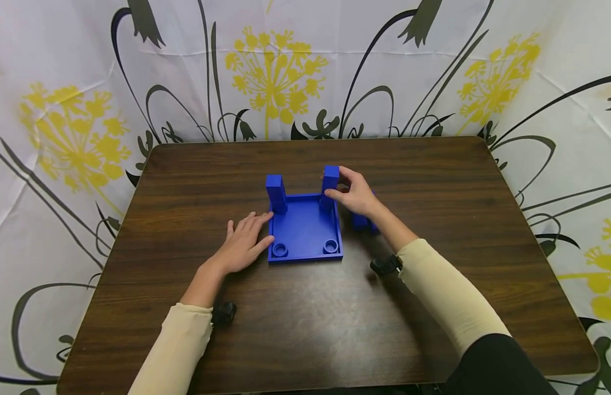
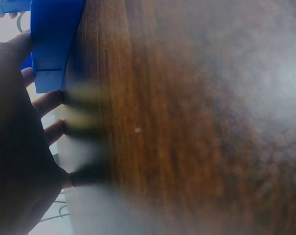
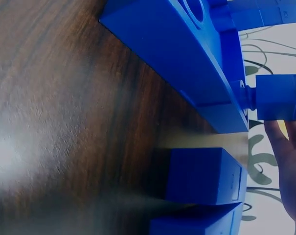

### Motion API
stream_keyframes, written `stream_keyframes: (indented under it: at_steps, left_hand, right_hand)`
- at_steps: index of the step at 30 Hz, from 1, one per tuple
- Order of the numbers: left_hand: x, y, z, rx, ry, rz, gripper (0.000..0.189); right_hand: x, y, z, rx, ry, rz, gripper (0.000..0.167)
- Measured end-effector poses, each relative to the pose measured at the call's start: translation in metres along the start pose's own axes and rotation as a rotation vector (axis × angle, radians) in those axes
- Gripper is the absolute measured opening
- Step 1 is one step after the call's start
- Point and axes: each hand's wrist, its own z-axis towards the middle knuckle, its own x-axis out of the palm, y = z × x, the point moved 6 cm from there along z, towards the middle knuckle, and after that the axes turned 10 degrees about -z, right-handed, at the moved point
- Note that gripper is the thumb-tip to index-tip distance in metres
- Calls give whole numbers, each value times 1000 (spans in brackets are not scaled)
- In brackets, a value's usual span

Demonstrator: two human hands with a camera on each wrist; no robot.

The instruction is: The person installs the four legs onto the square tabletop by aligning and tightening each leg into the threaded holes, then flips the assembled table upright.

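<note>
A blue square tray [image 1: 305,230] with a low rim and round corner sockets lies on the wooden table. One blue square post [image 1: 276,192] stands upright in its far left corner. At the far right corner, my right hand [image 1: 356,192] pinches a second blue post [image 1: 331,176] between thumb and fingers. The right wrist view shows this post's narrow neck [image 3: 251,98] at the socket, partly exposed. My left hand [image 1: 241,244] lies with fingers spread, thumb and index fingertips at the tray's left side. Both near sockets, such as the near right ring [image 1: 331,246], hold nothing.
Two more blue posts lie on the table right of the tray, partly behind my right forearm; the right wrist view shows one post [image 3: 201,176] beside the other [image 3: 196,223]. A flower-patterned cloth [image 1: 187,66] hangs behind the brown table [image 1: 434,192].
</note>
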Motion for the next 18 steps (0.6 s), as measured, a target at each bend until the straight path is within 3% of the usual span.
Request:
stream_keyframes:
  at_steps: [9, 18]
  left_hand:
    - [-1, 0, 0, 6, -6, 1, 64]
    - [0, 1, 0, 4, -4, 4, 64]
  right_hand:
    - [-1, 3, 4, -44, 197, 11, 52]
    - [-2, -3, 6, -46, 240, 17, 54]
